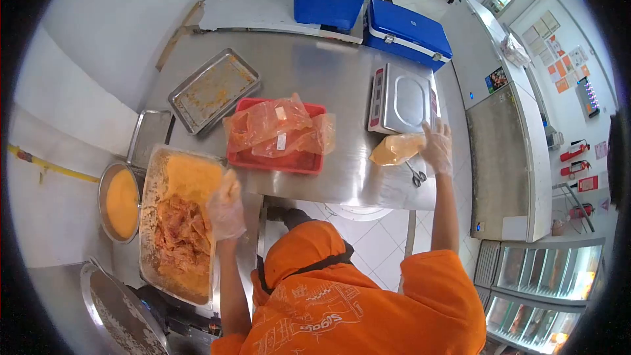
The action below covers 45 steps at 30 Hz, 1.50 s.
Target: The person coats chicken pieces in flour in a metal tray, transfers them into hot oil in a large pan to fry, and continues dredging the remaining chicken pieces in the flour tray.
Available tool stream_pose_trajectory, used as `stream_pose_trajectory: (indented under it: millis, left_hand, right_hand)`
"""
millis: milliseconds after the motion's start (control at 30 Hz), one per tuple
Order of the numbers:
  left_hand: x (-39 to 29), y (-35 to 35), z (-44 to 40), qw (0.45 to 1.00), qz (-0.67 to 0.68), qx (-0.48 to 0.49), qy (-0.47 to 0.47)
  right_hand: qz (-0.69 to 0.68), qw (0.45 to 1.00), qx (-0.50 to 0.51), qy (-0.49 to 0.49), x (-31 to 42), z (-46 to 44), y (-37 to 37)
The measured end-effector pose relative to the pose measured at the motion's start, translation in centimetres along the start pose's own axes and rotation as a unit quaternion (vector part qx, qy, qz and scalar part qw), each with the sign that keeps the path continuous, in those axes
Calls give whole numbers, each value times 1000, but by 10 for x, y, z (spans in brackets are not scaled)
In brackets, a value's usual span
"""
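My left hand (pixel 226 213), in a clear plastic glove, is at the right rim of a deep metal tray (pixel 150 177). Its fingers are drawn together and coated in something yellowish; whether they hold anything is hidden. Inside the tray are orange powder (pixel 190 174) and a heap of reddish, marinated meat pieces (pixel 181 233). Also gloved, my right hand (pixel 437 148) reaches out with fingers stretched and apart, beside the end of a plastic bag of tan powder (pixel 397 149) and seemingly touching it. Scissors (pixel 416 174) lie just below this bag.
A digital scale (pixel 404 102) stands behind the bag. Mid-table, a red basin (pixel 276 163) holds plastic bags (pixel 282 128). Left are a shallow metal tray (pixel 213 92), a bowl of orange liquid (pixel 122 200) and a large pan (pixel 121 309). Blue coolers (pixel 407 31) sit at the far edge.
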<state>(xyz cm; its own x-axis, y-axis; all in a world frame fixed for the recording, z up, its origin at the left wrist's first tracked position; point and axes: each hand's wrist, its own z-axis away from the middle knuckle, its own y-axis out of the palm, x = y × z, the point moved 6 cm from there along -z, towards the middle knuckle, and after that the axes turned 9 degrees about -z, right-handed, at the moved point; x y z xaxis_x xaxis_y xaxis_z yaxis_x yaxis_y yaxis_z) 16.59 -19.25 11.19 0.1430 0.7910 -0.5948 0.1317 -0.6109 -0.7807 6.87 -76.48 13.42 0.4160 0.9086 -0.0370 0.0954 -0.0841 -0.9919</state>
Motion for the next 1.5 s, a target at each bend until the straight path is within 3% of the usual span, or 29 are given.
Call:
stream_pose_trajectory:
  millis: [33, 133, 233, 333, 367, 433, 467, 500, 567, 600, 633, 667, 700, 733, 767, 800, 867, 900, 967, 1033, 1067, 1100, 1167, 1233, 1267, 1333, 1400, 1500]
  left_hand:
    - [-16, 9, -3, 996, 54, -22, 66]
    - [-53, 27, -4, 989, 107, 44, 98]
    - [-71, 41, -4, 987, 50, 69, 134]
    - [-79, 55, 3, 984, 49, 53, 163]
    - [-81, 56, 5, 984, 33, 58, 163]
    - [-69, 61, 20, 980, 15, 16, 195]
    - [-62, 62, 26, 980, 9, 6, 201]
    - [-55, 63, 31, 979, 3, -4, 206]
    - [-47, 58, 39, 987, -22, 45, 154]
    - [-43, 57, 40, 987, -41, 72, 134]
    - [-36, 55, 43, 986, -54, 102, 119]
    - [-28, 43, 46, 992, -33, 83, 85]
    - [-24, 34, 54, 996, -10, 71, 61]
    - [-22, 38, 59, 997, 10, 62, 44]
    - [-19, 43, 64, 998, 30, 51, 27]
    - [-22, 38, 69, 998, 40, 44, 32]
    - [-35, 25, 75, 996, 59, 39, 49]
    - [-44, 18, 79, 987, 82, -45, 128]
    - [-72, -12, 71, 987, 101, 16, 121]
    - [-95, -29, 62, 984, 114, 32, 134]
    - [-102, -33, 57, 982, 114, 12, 146]
    - [-108, -36, 53, 981, 115, -10, 158]
    - [-96, -21, 45, 934, 327, -68, 124]
    - [-85, -33, 39, 976, 100, -128, 144]
    - [-74, -52, 36, 945, -240, -146, 168]
    - [-42, -57, 19, 911, -359, -160, 123]
    - [5, -50, 1, 979, -136, -150, 30]
    - [68, -77, -8, 986, -96, -109, -87]
  right_hand:
    - [-12, 1000, 25, -3, -11, -4, 15]
    - [-2, 993, 29, -117, -18, -15, 27]
    - [-31, 970, 192, -143, -13, -34, 49]
    - [-47, 963, 185, -192, -3, -35, 65]
    - [-84, 937, 84, -330, -20, -34, 92]
    - [-21, 941, 177, -287, -18, -42, 116]
    - [-150, 950, 184, -201, -25, -47, 135]
    - [-133, 942, 148, -271, -15, -43, 133]
    - [-154, 897, 23, -413, -35, -38, 149]
    - [-165, 905, 25, -391, -21, -39, 133]
    - [-22, 915, 139, -378, -52, -58, 171]
    - [22, 906, 48, -420, -49, -54, 171]
    - [-29, 899, 7, -438, -51, -49, 168]
    - [-42, 940, 177, -288, -28, -47, 148]
    - [-20, 952, 144, -271, -11, -40, 132]
    - [-219, 940, 194, -177, 41, -18, 78]
    - [-262, 936, 41, -232, 39, -20, 84]
    - [-274, 938, 92, -192, 83, -12, 46]
    - [-282, 935, 186, -103, 170, 7, -30]
    - [-383, 905, 182, 23, 255, 43, -99]
    - [-318, 938, 86, -109, 258, 36, -90]
    - [-390, 906, 74, -147, 268, 26, -65]
    - [-522, 819, 69, -227, 288, 6, -16]
    - [-634, 730, 99, -236, 347, -2, 10]
    - [-677, 692, 126, -218, 382, -1, 20]
    - [-735, 625, 182, -189, 449, 5, 33]
    - [-764, 575, 236, -172, 514, 17, 45]
    - [-762, 538, 304, -196, 596, 31, 52]
